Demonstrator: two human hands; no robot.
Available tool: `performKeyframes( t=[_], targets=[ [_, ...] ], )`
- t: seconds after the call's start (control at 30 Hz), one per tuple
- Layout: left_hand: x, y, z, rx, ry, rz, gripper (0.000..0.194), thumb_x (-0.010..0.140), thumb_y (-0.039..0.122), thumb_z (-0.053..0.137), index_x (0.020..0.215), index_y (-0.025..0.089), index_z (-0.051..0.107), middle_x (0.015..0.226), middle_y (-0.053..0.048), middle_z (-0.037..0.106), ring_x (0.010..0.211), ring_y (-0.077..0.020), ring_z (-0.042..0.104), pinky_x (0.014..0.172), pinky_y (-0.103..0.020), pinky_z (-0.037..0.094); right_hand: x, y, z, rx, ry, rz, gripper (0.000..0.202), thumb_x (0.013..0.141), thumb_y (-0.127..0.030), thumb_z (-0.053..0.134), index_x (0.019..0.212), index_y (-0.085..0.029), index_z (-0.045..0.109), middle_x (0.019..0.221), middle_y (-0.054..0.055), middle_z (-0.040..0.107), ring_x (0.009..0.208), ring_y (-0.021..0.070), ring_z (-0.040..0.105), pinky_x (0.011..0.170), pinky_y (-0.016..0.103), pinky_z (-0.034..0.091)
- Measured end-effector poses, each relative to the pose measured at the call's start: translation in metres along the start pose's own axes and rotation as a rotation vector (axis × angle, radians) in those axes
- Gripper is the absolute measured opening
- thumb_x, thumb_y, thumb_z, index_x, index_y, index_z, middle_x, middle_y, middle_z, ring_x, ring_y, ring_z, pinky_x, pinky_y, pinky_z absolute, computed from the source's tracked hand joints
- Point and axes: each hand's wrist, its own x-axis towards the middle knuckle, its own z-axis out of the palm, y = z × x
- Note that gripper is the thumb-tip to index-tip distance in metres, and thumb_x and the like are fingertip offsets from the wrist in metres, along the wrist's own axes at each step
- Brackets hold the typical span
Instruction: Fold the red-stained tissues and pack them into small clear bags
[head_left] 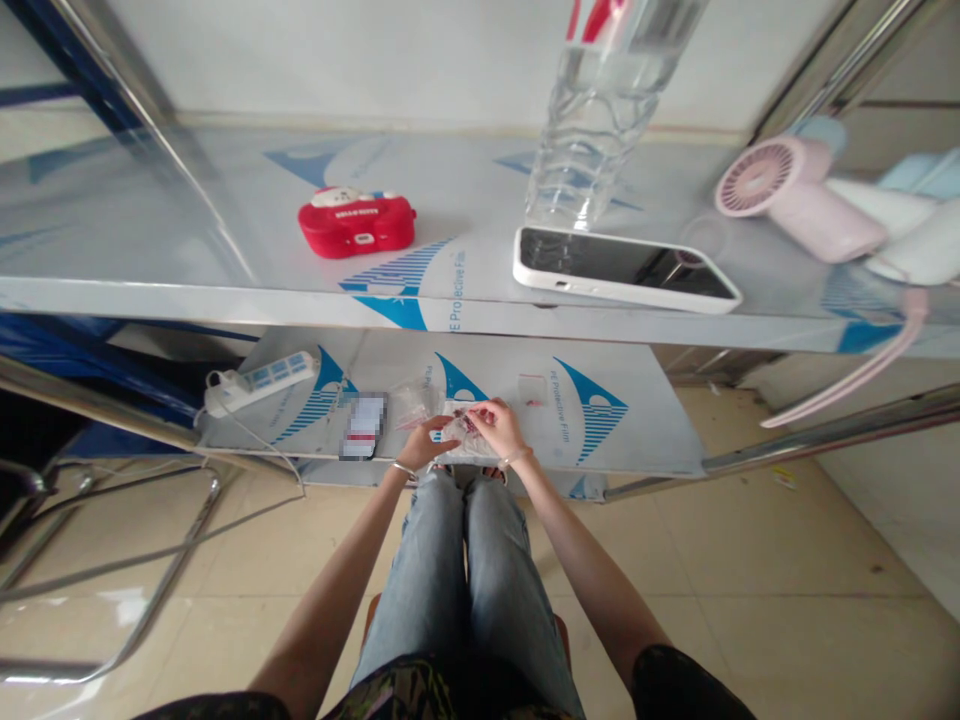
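Both my hands meet over the lower shelf, at a clear plastic bag (459, 432) with small dark red pieces in or on it. My left hand (424, 443) has its thumb and fingers around the bag's left edge. Close by on the right, the fingertips of my right hand (501, 430) are pinched together over the bag; what they hold is too small to make out. Left of the bag lies another clear plastic bag (415, 402) with pinkish contents. A small clear packet (533, 390) with a red speck is to the right.
A phone (364, 426) and a white power strip (262, 382) lie on the lower shelf's left. The upper shelf (480, 270) holds a red case (357, 222), a water bottle (596, 130), a white-cased phone (626, 270) and a pink handheld fan (806, 195) with a hanging strap.
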Motion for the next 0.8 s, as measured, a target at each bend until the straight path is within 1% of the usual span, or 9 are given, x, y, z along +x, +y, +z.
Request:
performKeyframes(
  t=[0.07, 0.13, 0.2, 0.3, 0.37, 0.47, 0.57, 0.67, 0.8],
  targets=[
    [0.003, 0.001, -0.001, 0.005, -0.007, 0.004, 0.043, 0.065, 0.037, 0.073, 0.102, 0.018, 0.064, 0.102, -0.009, 0.068, 0.094, -0.0214, 0.063, 0.086, -0.035, 0.05, 0.0, -0.005, 0.001, -0.017, -0.06, -0.03, 0.018, 0.081, -0.033, 0.058, 0.08, -0.019, 0.069, 0.08, 0.004, 0.066, 0.067, 0.0132, 0.056, 0.065, 0.023, 0.045],
    [0.006, 0.002, -0.003, -0.005, -0.005, 0.016, 0.044, 0.065, 0.038, 0.073, 0.103, 0.018, 0.064, 0.101, -0.008, 0.068, 0.092, -0.0208, 0.063, 0.085, -0.035, 0.051, -0.002, -0.002, 0.007, -0.021, -0.098, -0.046, 0.019, 0.082, -0.034, 0.057, 0.081, -0.019, 0.069, 0.081, 0.005, 0.066, 0.068, 0.0136, 0.057, 0.065, 0.024, 0.045],
    [0.008, 0.005, -0.004, -0.022, 0.005, 0.018, 0.044, 0.065, 0.038, 0.073, 0.103, 0.018, 0.064, 0.1, -0.008, 0.068, 0.091, -0.0204, 0.063, 0.084, -0.034, 0.051, -0.005, 0.007, 0.015, -0.016, -0.057, -0.022, 0.022, 0.084, -0.036, 0.055, 0.084, -0.019, 0.069, 0.081, 0.005, 0.066, 0.068, 0.0143, 0.057, 0.065, 0.024, 0.045],
    [0.011, 0.009, -0.006, -0.03, 0.023, 0.0, 0.043, 0.065, 0.039, 0.073, 0.101, 0.017, 0.064, 0.098, -0.008, 0.069, 0.091, -0.0209, 0.063, 0.084, -0.035, 0.051, -0.009, 0.029, 0.025, -0.025, 0.083, 0.058, 0.026, 0.087, -0.036, 0.049, 0.088, -0.018, 0.068, 0.081, 0.007, 0.066, 0.07, 0.0163, 0.059, 0.068, 0.027, 0.047],
    [0.012, 0.012, -0.007, -0.029, 0.026, -0.012, 0.041, 0.065, 0.039, 0.073, 0.098, 0.017, 0.065, 0.098, -0.008, 0.069, 0.092, -0.0214, 0.064, 0.085, -0.035, 0.05, -0.013, 0.047, 0.029, -0.064, 0.106, 0.107, 0.024, 0.086, -0.032, 0.049, 0.087, -0.017, 0.068, 0.081, 0.007, 0.067, 0.073, 0.0179, 0.059, 0.07, 0.029, 0.048],
    [0.013, 0.015, -0.009, -0.041, 0.018, -0.029, 0.04, 0.065, 0.039, 0.073, 0.098, 0.016, 0.065, 0.099, -0.009, 0.069, 0.093, -0.0218, 0.064, 0.085, -0.036, 0.05, -0.02, 0.072, 0.033, -0.139, 0.005, 0.14, 0.017, 0.08, -0.024, 0.055, 0.085, -0.016, 0.069, 0.083, 0.009, 0.068, 0.077, 0.0197, 0.061, 0.074, 0.031, 0.048],
    [0.012, 0.015, -0.01, -0.043, 0.008, -0.042, 0.04, 0.067, 0.037, 0.072, 0.099, 0.015, 0.065, 0.101, -0.01, 0.069, 0.093, -0.022, 0.064, 0.086, -0.036, 0.051, -0.027, 0.088, 0.038, -0.211, -0.084, 0.132, 0.015, 0.074, -0.021, 0.061, 0.085, -0.016, 0.071, 0.088, 0.009, 0.068, 0.079, 0.0199, 0.061, 0.076, 0.032, 0.048],
    [0.012, 0.014, -0.01, -0.05, 0.001, -0.046, 0.04, 0.066, 0.039, 0.073, 0.097, 0.015, 0.065, 0.1, -0.011, 0.069, 0.092, -0.0222, 0.064, 0.084, -0.036, 0.052, -0.03, 0.091, 0.042, -0.281, -0.125, 0.124, 0.014, 0.073, -0.021, 0.063, 0.084, -0.017, 0.071, 0.086, 0.008, 0.068, 0.079, 0.02, 0.061, 0.075, 0.031, 0.048],
    [0.01, 0.015, -0.011, -0.075, -0.022, -0.042, 0.042, 0.064, 0.042, 0.074, 0.095, 0.016, 0.065, 0.1, -0.01, 0.069, 0.091, -0.022, 0.065, 0.082, -0.035, 0.053, -0.027, 0.085, 0.045, -0.364, -0.14, 0.137, 0.014, 0.075, -0.021, 0.06, 0.082, -0.018, 0.072, 0.085, 0.007, 0.068, 0.081, 0.0223, 0.062, 0.075, 0.032, 0.047]
  ],
)
